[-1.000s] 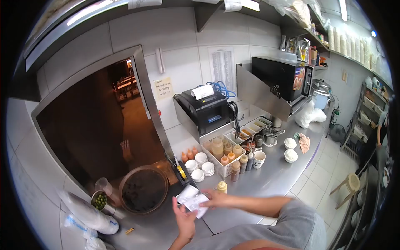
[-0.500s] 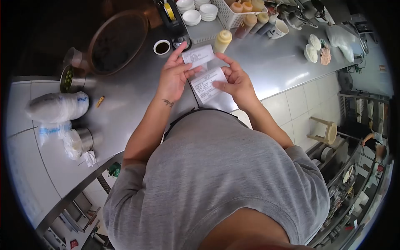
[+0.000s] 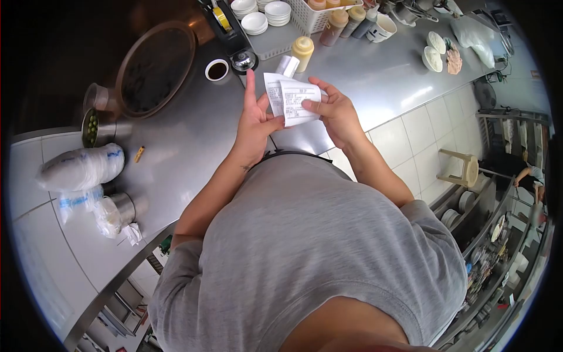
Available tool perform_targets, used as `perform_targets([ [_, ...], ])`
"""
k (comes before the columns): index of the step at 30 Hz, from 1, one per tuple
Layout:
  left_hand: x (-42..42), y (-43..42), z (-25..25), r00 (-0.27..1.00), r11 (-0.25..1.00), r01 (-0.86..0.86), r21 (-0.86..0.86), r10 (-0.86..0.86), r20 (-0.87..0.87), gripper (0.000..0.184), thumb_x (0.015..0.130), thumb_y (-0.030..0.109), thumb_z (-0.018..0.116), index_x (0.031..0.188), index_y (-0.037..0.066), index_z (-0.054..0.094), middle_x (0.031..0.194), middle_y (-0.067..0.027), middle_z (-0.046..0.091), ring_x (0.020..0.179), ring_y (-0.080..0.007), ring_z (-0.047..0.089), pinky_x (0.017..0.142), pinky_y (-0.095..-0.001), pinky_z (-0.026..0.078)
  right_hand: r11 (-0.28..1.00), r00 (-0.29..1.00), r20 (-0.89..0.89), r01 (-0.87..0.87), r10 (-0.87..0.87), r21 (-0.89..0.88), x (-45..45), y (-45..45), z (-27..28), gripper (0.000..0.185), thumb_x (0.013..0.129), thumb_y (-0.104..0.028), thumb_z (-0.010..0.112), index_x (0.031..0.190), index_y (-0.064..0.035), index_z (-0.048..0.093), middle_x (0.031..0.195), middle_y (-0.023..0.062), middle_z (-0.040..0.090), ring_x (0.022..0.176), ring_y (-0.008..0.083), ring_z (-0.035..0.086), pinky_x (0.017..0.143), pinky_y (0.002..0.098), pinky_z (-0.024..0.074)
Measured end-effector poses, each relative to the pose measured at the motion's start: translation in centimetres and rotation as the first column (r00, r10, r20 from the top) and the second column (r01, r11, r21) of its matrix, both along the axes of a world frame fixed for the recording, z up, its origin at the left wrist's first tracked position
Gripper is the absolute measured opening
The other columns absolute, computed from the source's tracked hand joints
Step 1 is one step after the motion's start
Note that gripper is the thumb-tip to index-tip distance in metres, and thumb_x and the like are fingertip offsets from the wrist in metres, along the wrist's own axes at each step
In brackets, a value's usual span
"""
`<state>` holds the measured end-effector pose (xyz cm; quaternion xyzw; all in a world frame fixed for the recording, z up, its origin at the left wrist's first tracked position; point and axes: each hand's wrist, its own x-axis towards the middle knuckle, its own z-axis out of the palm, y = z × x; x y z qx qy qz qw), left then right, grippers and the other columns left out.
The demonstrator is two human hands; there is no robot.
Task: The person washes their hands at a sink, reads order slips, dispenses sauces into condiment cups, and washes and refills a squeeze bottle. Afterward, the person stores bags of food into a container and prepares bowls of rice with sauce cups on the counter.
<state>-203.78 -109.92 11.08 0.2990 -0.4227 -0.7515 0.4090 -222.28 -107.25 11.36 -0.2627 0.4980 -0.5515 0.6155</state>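
Two printed paper receipts overlap in front of my waist, above the steel counter. My right hand (image 3: 339,114) pinches the front receipt (image 3: 300,110) at its right side, thumb on top. My left hand (image 3: 254,126) holds the left edge of the rear receipt (image 3: 273,94) between thumb and curled fingers, its index finger pointing straight up. The rear slip's upper part curls over at the top. Just beyond the papers stands a squeeze bottle (image 3: 302,54) of pale yellow sauce.
A small bowl of dark sauce (image 3: 217,71), a call bell (image 3: 243,60) and a tape dispenser (image 3: 226,29) sit ahead. At left are a round brown tray (image 3: 124,88) and wrapped bundles (image 3: 82,167). Sauce bottles (image 3: 334,28) and stacked white bowls (image 3: 254,22) line the back.
The receipts, held apart one above the other before, now overlap side by side. My left hand has shifted lower and its index finger is raised. The view has shifted slightly.
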Motion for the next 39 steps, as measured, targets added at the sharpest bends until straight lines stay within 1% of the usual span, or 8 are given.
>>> perform_targets([
  [5, 1.0, 0.1, -0.8, 0.996, 0.991, 0.093, 0.096, -0.091, -0.021, 0.095, 0.089, 0.012, 0.058, 0.149, 0.021, -0.014, 0.142, -0.0237, 0.037, 0.111, -0.0258, 0.058, 0.087, -0.0376, 0.052, 0.986, 0.99, -0.064, -0.132, 0.126, -0.099, -0.9, 0.6, 0.2, 0.069, 0.077, 0.01, 0.064, 0.139, 0.0033, 0.034, 0.106, 0.012, 0.067, 0.099, 0.0155, 0.061, 0.092, 0.0286, 0.0455],
  [8, 1.0, -1.4, -2.2, 0.929, 0.806, 0.269, 0.527, -0.072, -0.364, 0.086, 0.093, 0.044, 0.052, 0.151, 0.015, -0.005, 0.132, -0.0218, 0.047, 0.115, -0.0279, 0.055, 0.096, -0.0408, 0.046, 0.976, 0.984, 0.04, -0.166, 0.173, -0.141, -1.0, 1.2, 0.6, 0.069, 0.077, 0.013, 0.061, 0.14, 0.0012, 0.035, 0.114, 0.0118, 0.063, 0.103, 0.0156, 0.06, 0.093, 0.0291, 0.0452],
  [11, 0.5, -2.4, -2.7, 0.957, 0.832, 0.252, 0.495, -0.14, -0.253, 0.087, 0.091, 0.061, 0.044, 0.15, 0.01, 0.006, 0.119, -0.0182, 0.055, 0.112, -0.0255, 0.055, 0.096, -0.0389, 0.043, 0.958, 0.963, 0.069, -0.248, 0.26, -0.145, -1.1, 1.6, 0.9, 0.074, 0.073, 0.017, 0.057, 0.141, -0.0011, 0.035, 0.12, 0.0119, 0.06, 0.106, 0.0165, 0.059, 0.096, 0.0289, 0.044],
  [14, 0.7, -3.5, -2.6, 0.952, 0.866, 0.303, 0.398, -0.288, -0.1, 0.075, 0.094, 0.06, 0.038, 0.149, 0.011, 0.021, 0.132, -0.0171, 0.048, 0.116, -0.0242, 0.054, 0.097, -0.0392, 0.042, 0.929, 0.936, -0.029, -0.351, 0.351, -0.119, -1.0, 2.1, 1.5, 0.079, 0.069, 0.02, 0.051, 0.142, -0.0038, 0.036, 0.121, 0.0125, 0.059, 0.111, 0.0174, 0.058, 0.097, 0.0286, 0.0437],
  [20, -0.6, -4.2, -0.3, 0.909, 0.906, 0.309, 0.289, -0.371, 0.189, 0.075, 0.092, 0.042, 0.057, 0.149, 0.008, 0.02, 0.097, -0.0073, 0.061, 0.084, -0.0133, 0.061, 0.071, -0.0263, 0.048, 0.845, 0.837, -0.222, -0.527, 0.5, -0.084, -0.5, 2.3, 2.3, 0.067, 0.065, 0.02, 0.046, 0.127, -0.0049, 0.058, 0.118, 0.0082, 0.064, 0.111, 0.0159, 0.058, 0.095, 0.0282, 0.0449],
  [23, 0.1, -4.6, -0.5, 0.821, 0.861, 0.479, 0.17, -0.508, 0.261, 0.076, 0.09, 0.022, 0.064, 0.15, 0.012, 0.018, 0.099, -0.0084, 0.062, 0.083, -0.0124, 0.061, 0.07, -0.0253, 0.048, 0.791, 0.75, -0.327, -0.612, 0.574, -0.015, -0.7, 2.2, 3.1, 0.057, 0.065, 0.02, 0.048, 0.112, -0.0058, 0.068, 0.11, 0.007, 0.068, 0.107, 0.0156, 0.06, 0.093, 0.0278, 0.0468],
  [26, 1.0, -4.6, -1.3, 0.831, 0.858, 0.482, 0.178, -0.512, 0.216, 0.079, 0.085, 0.001, 0.061, 0.151, 0.016, 0.019, 0.117, -0.0126, 0.06, 0.096, -0.0124, 0.061, 0.076, -0.0225, 0.048, 0.696, 0.665, -0.486, -0.703, 0.568, -0.148, -0.6, 2.4, 2.3, 0.053, 0.067, 0.02, 0.05, 0.106, -0.0084, 0.071, 0.103, 0.008, 0.07, 0.102, 0.0178, 0.063, 0.09, 0.0287, 0.0495],
  [39, 5.2, -4.9, -0.5, 0.996, 0.996, 0.08, -0.047, -0.081, -0.027, 0.089, 0.081, -0.016, 0.048, 0.152, 0.02, 0.008, 0.149, -0.0169, 0.031, 0.116, -0.0194, 0.055, 0.094, -0.0313, 0.047, 0.746, 0.588, -0.665, -0.663, 0.461, -0.069, 1.8, 3.1, 3.2, 0.053, 0.067, 0.017, 0.052, 0.108, -0.0111, 0.07, 0.101, 0.0106, 0.069, 0.088, 0.0222, 0.064, 0.081, 0.0317, 0.0508],
])
